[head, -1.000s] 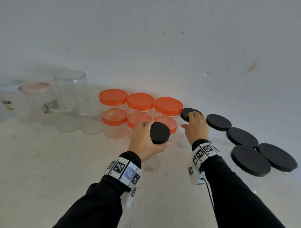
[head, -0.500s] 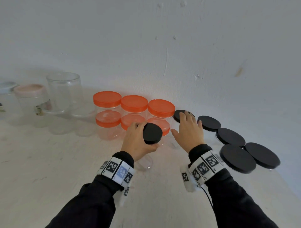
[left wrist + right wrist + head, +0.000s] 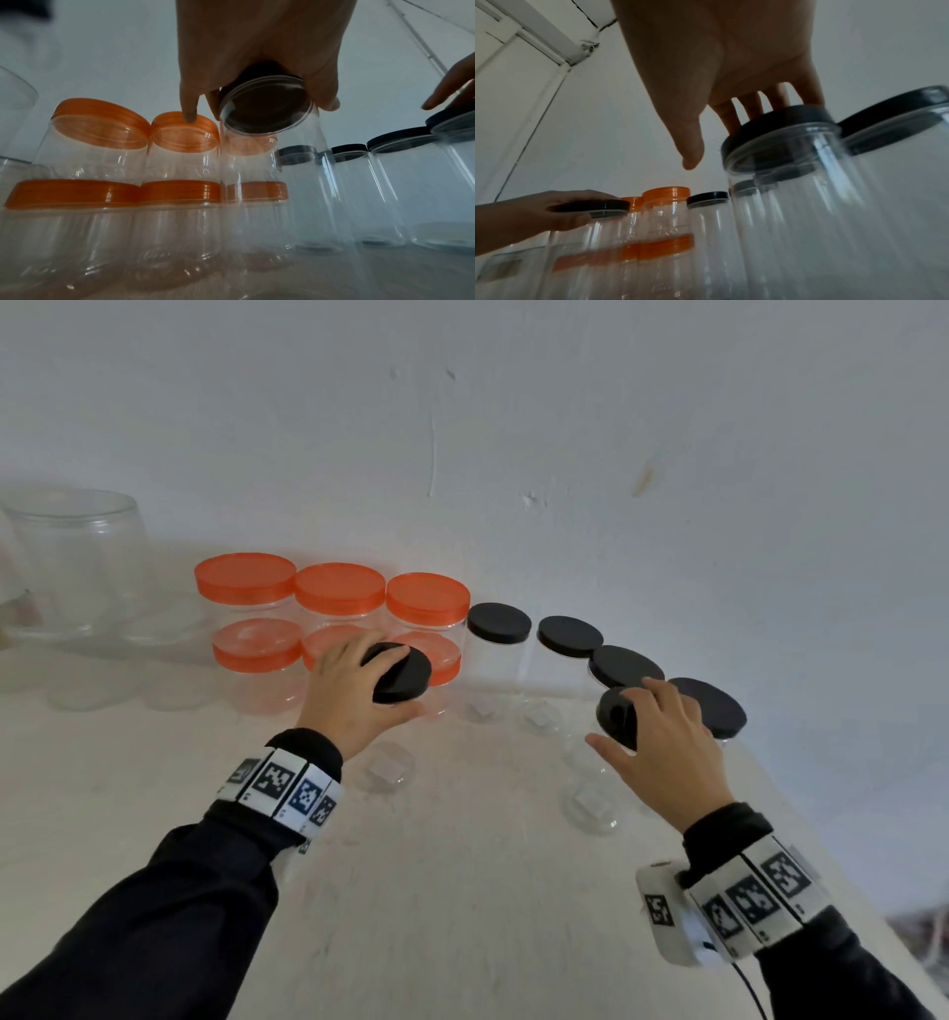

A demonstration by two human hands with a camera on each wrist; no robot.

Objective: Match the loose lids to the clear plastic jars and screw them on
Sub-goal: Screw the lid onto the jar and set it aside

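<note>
Six orange-lid jars [image 3: 339,595] and six black-lid jars [image 3: 570,636] on the worktop [image 3: 462,891]. Your left hand [image 3: 349,695] grips one black lid [image 3: 403,675], same as before. Your right hand [image 3: 662,752] has shifted from the far-left black lid onto the front one [image 3: 616,716], fingers flat, thumb spread.

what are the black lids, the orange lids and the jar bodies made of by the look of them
Black lids: likely opaque plastic, matte, with hardly any glare on top.
Orange lids: translucent plastic; the left wrist view shows light and the thread rings through the skirt.
Jar bodies: clear plastic, glossy, with streak highlights down the thin see-through walls; by look alone, glass cannot be ruled out.
</note>
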